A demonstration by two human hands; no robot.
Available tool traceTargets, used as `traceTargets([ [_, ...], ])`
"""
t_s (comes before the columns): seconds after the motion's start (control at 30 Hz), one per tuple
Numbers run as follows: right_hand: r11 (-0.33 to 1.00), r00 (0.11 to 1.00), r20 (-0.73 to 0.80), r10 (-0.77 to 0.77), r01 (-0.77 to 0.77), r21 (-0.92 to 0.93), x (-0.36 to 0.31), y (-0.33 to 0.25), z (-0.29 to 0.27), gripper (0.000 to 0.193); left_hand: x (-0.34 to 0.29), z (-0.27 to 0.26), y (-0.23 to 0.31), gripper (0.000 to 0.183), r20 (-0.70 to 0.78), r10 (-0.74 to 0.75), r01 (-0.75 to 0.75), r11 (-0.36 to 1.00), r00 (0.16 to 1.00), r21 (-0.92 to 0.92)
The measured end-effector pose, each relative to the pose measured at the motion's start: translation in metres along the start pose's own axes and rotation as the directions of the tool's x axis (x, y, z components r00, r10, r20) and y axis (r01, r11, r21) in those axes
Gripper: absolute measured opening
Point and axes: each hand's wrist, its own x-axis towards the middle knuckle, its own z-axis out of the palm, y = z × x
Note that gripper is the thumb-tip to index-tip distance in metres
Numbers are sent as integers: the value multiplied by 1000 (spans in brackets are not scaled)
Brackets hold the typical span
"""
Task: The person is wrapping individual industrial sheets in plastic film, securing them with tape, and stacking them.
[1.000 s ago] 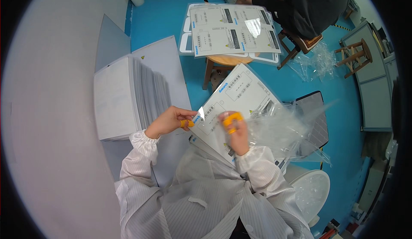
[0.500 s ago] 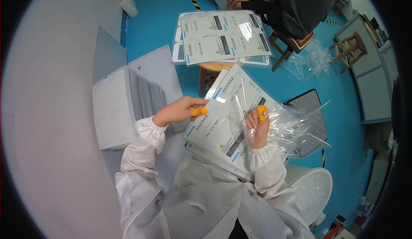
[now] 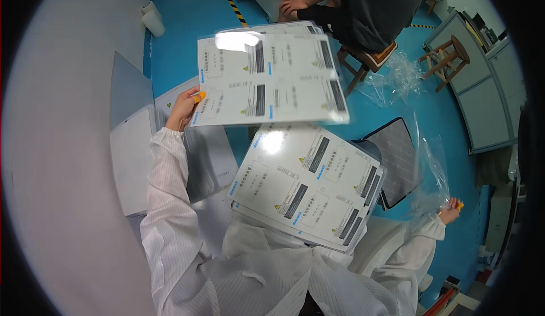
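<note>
My left hand (image 3: 183, 107), with a yellow finger cot on its thumb, grips the left edge of a printed panel sheet (image 3: 233, 103). The sheet is held up over a pile of similar panels (image 3: 267, 27) at the far side. Out to the right, my right hand (image 3: 451, 211) is closed on a crumpled strip of clear plastic film (image 3: 426, 171) that trails upward from it. A yellow cot shows on that hand too. Across my lap lies a stack of printed panels (image 3: 267, 185), white with dark blocks and small yellow triangles.
At left stands a thick stack of pale sheets (image 3: 130, 162). A white bin (image 3: 377, 245) is beside my right side, near a dark-rimmed grey pad (image 3: 394, 145). Discarded film (image 3: 392, 80) lies by a wooden stool (image 3: 451, 60). Another person (image 3: 374, 12) sits at the far side.
My left hand has lifted a panel off the lap stack and carried it forward over the far pile. My right hand has pulled the clear film off and swung out right.
</note>
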Motion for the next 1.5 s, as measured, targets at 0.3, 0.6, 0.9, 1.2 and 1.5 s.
traceTargets([
  [0.3,998,994,97,-40,43,-35,-75,-5,29,18,73,66,0,23,-143,148,-147,989,979,17],
  [0.6,998,950,311,21,-4,-55,-140,-11,104,16,83,68,-27,32,-314,685,-152,529,657,835],
  [0.9,789,732,514,446,-51,-612,-282,76,215,34,-58,64,-13,26,317,164,-319,782,934,536],
  [1.2,707,221,698,681,49,-705,-426,181,230,19,-200,69,-15,22,372,-84,-282,505,925,815],
  [1.5,683,-128,773,622,572,-455,-497,191,232,47,-198,70,-7,21,316,-147,-92,771,937,631],
])
